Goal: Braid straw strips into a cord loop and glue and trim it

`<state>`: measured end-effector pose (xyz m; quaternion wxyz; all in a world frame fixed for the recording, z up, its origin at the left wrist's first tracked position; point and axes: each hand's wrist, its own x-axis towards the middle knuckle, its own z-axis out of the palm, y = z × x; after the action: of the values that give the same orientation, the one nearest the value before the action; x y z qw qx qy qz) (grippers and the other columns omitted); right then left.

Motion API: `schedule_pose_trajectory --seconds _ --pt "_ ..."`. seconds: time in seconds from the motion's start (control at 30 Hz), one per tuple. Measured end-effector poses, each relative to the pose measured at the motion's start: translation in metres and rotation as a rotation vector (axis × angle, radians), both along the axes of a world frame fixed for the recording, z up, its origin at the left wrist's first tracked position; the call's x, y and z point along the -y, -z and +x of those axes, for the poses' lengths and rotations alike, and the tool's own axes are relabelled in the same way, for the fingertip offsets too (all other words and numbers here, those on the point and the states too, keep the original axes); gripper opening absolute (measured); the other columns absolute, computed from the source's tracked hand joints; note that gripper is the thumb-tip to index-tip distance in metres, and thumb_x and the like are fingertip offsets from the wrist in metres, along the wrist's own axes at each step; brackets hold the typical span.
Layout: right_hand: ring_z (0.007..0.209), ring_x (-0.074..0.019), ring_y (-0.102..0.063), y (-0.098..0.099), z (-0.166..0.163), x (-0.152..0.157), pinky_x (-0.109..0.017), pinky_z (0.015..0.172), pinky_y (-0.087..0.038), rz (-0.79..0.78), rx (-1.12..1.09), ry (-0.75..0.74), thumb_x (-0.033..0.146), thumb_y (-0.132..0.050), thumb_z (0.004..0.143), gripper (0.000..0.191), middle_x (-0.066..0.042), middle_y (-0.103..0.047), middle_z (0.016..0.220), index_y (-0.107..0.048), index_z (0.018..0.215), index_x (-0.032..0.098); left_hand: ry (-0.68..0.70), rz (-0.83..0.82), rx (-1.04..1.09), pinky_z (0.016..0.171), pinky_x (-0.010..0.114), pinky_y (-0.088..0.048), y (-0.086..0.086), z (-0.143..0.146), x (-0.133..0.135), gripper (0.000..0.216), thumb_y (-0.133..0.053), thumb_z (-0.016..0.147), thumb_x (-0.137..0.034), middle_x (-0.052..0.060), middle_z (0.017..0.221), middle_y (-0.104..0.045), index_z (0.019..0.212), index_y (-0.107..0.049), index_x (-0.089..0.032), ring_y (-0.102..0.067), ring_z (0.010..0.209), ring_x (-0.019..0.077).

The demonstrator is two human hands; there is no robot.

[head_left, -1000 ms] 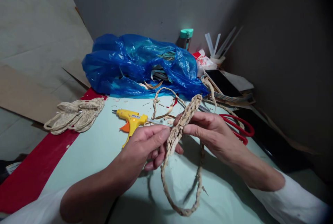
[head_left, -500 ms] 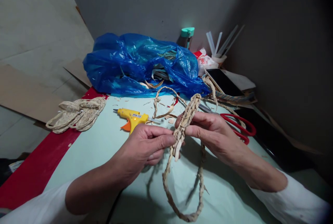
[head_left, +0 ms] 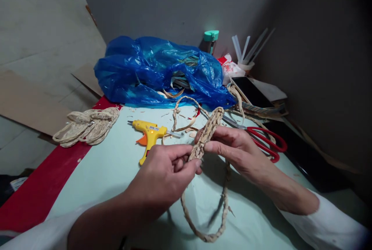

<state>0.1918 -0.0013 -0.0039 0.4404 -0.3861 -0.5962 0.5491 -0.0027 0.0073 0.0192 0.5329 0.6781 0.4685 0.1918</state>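
Note:
Both hands hold a braided straw cord (head_left: pixel 208 129) above a pale green table top (head_left: pixel 116 164). My left hand (head_left: pixel 167 172) pinches the cord's lower doubled part between thumb and fingers. Just above it, my right hand (head_left: pixel 232 149) grips the braid with fingers wrapped round. The rest of the cord hangs down in a loop (head_left: pixel 203 219) that rests on the table near me.
A yellow glue gun (head_left: pixel 148 133) lies behind my left hand. Red-handled scissors (head_left: pixel 261 139) lie to the right. A blue plastic bag (head_left: pixel 157 71) fills the back. A coil of straw cord (head_left: pixel 87 126) sits at the left on a red strip. A phone (head_left: pixel 250 91) and a cup of glue sticks (head_left: pixel 245 54) stand back right.
My left hand has slid up the braid and closed tighter on it, next to my right hand. The hanging loop has shifted slightly.

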Motion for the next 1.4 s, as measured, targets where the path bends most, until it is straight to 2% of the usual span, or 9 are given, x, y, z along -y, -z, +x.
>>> schedule_pose_trajectory --seconds 0.13,0.2,0.47,0.6,0.77,0.87,1.03,1.17,1.4 --pt "0.086 -0.0171 -0.069 -0.001 -0.001 0.002 -0.026 0.078 -0.053 0.016 0.046 0.017 0.026 -0.067 0.09 0.016 -0.002 -0.075 0.092 -0.075 0.103 0.021 0.071 0.349 -0.096 0.052 0.026 -0.029 0.005 -0.003 0.001 0.029 -0.054 0.088 -0.026 -0.003 0.051 -0.048 0.063 -0.063 -0.017 -0.04 0.05 0.0105" --pt "0.086 -0.0164 -0.068 -0.001 -0.002 0.003 -0.025 0.079 -0.053 0.03 0.048 0.025 0.024 -0.067 0.09 0.015 -0.001 -0.075 0.093 -0.076 0.103 0.022 0.082 0.394 -0.084 0.057 0.027 -0.034 0.006 -0.004 0.0 0.029 -0.053 0.09 -0.026 -0.001 0.057 -0.057 0.064 -0.063 -0.017 -0.048 0.055 0.0118" --pt "0.083 -0.0128 -0.067 0.001 -0.004 0.005 -0.022 0.078 -0.051 0.003 -0.065 -0.002 0.02 -0.065 0.091 0.015 0.001 -0.074 0.092 -0.075 0.102 0.023 -0.004 0.071 0.097 0.051 0.024 -0.031 0.004 -0.003 -0.002 0.03 -0.059 0.085 -0.027 -0.002 0.055 -0.052 0.058 -0.061 -0.016 -0.042 0.052 0.0092" --pt "0.081 -0.0147 -0.067 0.002 0.0 0.004 -0.026 0.078 -0.052 -0.045 -0.098 -0.049 0.022 -0.065 0.092 0.016 -0.002 -0.074 0.094 -0.074 0.105 0.02 0.081 -0.138 0.176 0.046 0.023 -0.025 0.001 -0.005 -0.008 0.033 -0.059 0.087 -0.039 -0.003 0.05 -0.045 0.067 -0.069 -0.014 -0.035 0.047 0.0077" --pt "0.089 -0.0133 -0.066 -0.005 -0.003 0.003 -0.022 0.083 -0.049 0.009 -0.05 -0.057 0.02 -0.067 0.09 0.016 0.002 -0.073 0.095 -0.075 0.103 0.024 0.033 -0.064 0.214 0.04 0.019 -0.026 -0.002 -0.007 -0.012 0.033 -0.063 0.085 -0.04 -0.001 0.065 -0.052 0.067 -0.064 -0.013 -0.04 0.046 0.0045" --pt "0.086 -0.0114 -0.065 -0.008 -0.004 0.005 -0.021 0.084 -0.048 0.02 -0.011 -0.062 0.021 -0.066 0.091 0.014 0.004 -0.072 0.089 -0.076 0.099 0.026 -0.062 -0.164 0.282 0.036 0.016 -0.026 -0.004 -0.005 -0.01 0.023 -0.072 0.079 -0.035 -0.003 0.069 -0.055 0.087 -0.065 -0.014 -0.039 0.041 0.002" --pt "0.088 -0.0121 -0.063 -0.005 -0.001 0.006 -0.023 0.087 -0.046 -0.013 0.062 -0.156 0.023 -0.061 0.095 0.017 0.003 -0.071 0.094 -0.074 0.105 0.026 -0.086 -0.252 0.416 0.039 0.017 -0.037 0.0 -0.001 -0.01 0.054 -0.08 0.072 -0.029 -0.007 0.059 -0.056 0.121 -0.062 -0.017 -0.047 0.037 0.0049" --pt "0.096 -0.0148 -0.064 -0.005 -0.001 0.005 -0.026 0.09 -0.046 -0.032 0.064 -0.185 0.025 -0.058 0.097 0.022 0.0 -0.071 0.102 -0.073 0.112 0.025 -0.038 -0.278 0.475 0.046 0.019 -0.045 0.004 -0.001 -0.011 0.045 -0.077 0.075 -0.024 -0.005 0.049 -0.058 0.118 -0.07 -0.013 -0.054 0.038 0.0078" --pt "0.103 -0.0157 -0.061 -0.005 -0.015 0.005 -0.028 0.099 -0.042 -0.029 -0.014 -0.058 0.021 -0.059 0.095 0.018 -0.002 -0.068 0.105 -0.073 0.105 0.022 -0.179 -0.234 0.588 0.05 0.017 -0.048 0.006 0.002 -0.011 0.028 -0.076 0.075 -0.017 -0.006 0.047 -0.062 0.104 -0.077 -0.016 -0.056 0.042 0.0071"
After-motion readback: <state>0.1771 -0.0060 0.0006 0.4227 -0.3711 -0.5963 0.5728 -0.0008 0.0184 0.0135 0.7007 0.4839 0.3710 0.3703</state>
